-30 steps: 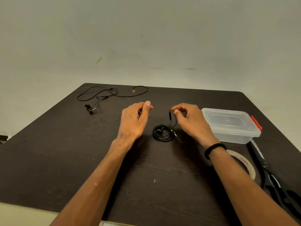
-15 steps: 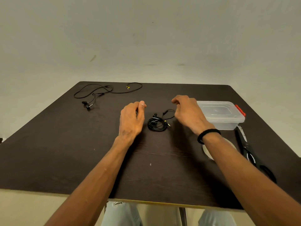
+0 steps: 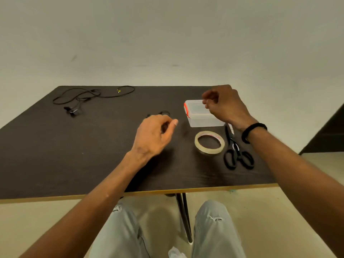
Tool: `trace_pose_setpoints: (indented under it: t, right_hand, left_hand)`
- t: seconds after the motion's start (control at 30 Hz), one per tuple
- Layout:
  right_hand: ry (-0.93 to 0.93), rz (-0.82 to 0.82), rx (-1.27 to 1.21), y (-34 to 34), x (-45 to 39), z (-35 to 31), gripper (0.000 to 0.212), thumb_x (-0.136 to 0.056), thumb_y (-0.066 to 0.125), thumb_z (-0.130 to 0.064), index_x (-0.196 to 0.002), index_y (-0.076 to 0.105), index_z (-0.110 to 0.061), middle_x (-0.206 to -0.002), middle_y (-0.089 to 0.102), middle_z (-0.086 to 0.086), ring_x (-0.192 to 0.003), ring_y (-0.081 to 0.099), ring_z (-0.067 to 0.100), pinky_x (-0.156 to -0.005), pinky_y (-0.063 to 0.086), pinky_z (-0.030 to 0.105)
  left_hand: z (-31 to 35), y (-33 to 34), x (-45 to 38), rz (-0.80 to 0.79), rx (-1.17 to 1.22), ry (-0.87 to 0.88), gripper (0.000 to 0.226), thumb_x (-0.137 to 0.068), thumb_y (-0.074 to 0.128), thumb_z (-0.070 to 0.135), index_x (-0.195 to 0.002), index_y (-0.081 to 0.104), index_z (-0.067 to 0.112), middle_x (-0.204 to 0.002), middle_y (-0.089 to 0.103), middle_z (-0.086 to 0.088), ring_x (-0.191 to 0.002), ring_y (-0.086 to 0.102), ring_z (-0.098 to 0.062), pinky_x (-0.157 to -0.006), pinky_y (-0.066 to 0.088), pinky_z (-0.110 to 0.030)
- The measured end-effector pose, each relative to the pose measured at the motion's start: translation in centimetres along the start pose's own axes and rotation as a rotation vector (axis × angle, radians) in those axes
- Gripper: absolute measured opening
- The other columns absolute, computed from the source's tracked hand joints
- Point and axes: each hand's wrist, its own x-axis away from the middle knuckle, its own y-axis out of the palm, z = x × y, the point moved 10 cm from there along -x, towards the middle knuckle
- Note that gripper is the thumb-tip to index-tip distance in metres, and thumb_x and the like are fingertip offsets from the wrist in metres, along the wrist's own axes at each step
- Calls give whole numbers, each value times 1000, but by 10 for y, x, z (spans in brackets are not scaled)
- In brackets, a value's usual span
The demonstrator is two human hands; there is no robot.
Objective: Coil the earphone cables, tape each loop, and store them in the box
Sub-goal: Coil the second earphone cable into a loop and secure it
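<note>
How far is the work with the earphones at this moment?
One earphone seems coiled; the left hand hides most of it. No tape on it shows. The right hand hovers over the closed box. The tape roll and scissors lie untouched. The second earphone lies uncoiled. Taping and storing remain.

Both forearms reach forward, well apart. The left hand [image 3: 154, 135] is low with loosely curled fingers [image 3: 172, 125]. The right hand [image 3: 226, 105] is raised higher, its fingers curled, a black band on its wrist.

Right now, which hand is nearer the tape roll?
Left. The left hand sits just left of the tape roll, apart from it; the right hand is farther back, over the box.
</note>
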Motion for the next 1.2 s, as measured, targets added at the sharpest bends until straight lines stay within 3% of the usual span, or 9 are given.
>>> trace_pose_setpoints:
  t: [0.13, 0.33, 0.5, 0.57, 0.7, 0.8, 0.9, 1.07, 1.2]
  right_hand:
    - [102, -48, 148, -22, 31, 35, 16, -94, 70, -23, -107, 76, -16, -96, 69, -2, -80, 61, 9, -62, 39, 13]
    - [261, -107, 227, -36, 91, 77, 25, -86, 81, -43, -82, 73, -20, -82, 72, -2, -80, 68, 17, -70, 56, 34]
    - [308, -175, 280, -19, 125, 87, 42, -78, 82, -62, -86, 66, -24, -85, 69, -4, -80, 65, 14, -71, 59, 39]
    - [223, -121, 251, -17, 125, 78, 40, -81, 80, -59, -98, 69, -24, -96, 68, -4, -87, 63, 13, -79, 60, 36]
    - [-8, -156, 209, 7, 125, 45, 53, -80, 80, -62, -116, 73, -24, -110, 70, -5, -101, 60, 10, -86, 55, 30]
    - [-34, -215, 256, 31, 127, 35, 59, -77, 78, -68, -117, 73, -26, -112, 71, -6, -105, 63, 14, -91, 57, 42]
    - [-43, -202, 223, 35, 122, 32, 40, -81, 80, -57, -109, 76, -30, -101, 72, -10, -96, 66, 12, -88, 57, 45]
    - [-72, -306, 24, 40, 116, 31, 17, -90, 81, -24, -106, 80, -27, -93, 75, -12, -88, 68, -1, -79, 53, 11]
    - [-71, -285, -58, 30, 111, 40, 23, -88, 84, -27, -109, 79, -33, -97, 75, -20, -93, 68, -7, -85, 53, 12]
  left_hand:
    - [51, 35, 11, -202, 47, 52, 27, -99, 61, 45, -105, 77, 23, -85, 68, 8, -77, 59, -6, -74, 50, -27]
    - [32, 76, 0, -373, -9, -150, 37, -102, 52, 15, -136, 64, 19, -115, 70, -12, -107, 66, -31, -97, 52, -45]
    - [36, 103, -13, -625, -166, -72, 49, -103, 54, 23, -151, 48, 34, -128, 57, -10, -119, 60, -30, -104, 49, -51]
    - [40, 110, -14, -679, -155, -69, 44, -103, 53, 21, -145, 56, 32, -126, 59, -7, -115, 60, -27, -103, 50, -47]
    - [46, 111, -9, -664, -61, -41, 33, -97, 61, 19, -127, 70, 30, -85, 58, 12, -83, 59, -12, -89, 54, -39]
    - [49, 107, -5, -668, -24, -3, 26, -96, 68, 24, -121, 72, 28, -87, 54, 13, -79, 54, -5, -83, 49, -31]
    - [46, 101, -2, -670, -2, 28, 20, -94, 73, 28, -115, 75, 27, -87, 61, 7, -74, 54, -1, -75, 45, -25]
    - [45, 94, -3, -623, 69, 68, 19, -90, 79, 32, -108, 78, 27, -90, 67, 6, -68, 57, 7, -62, 37, -7]
    - [45, 85, -6, -549, 177, 48, 12, -91, 79, 27, -102, 79, 22, -88, 69, 10, -63, 56, 4, -60, 40, -7]
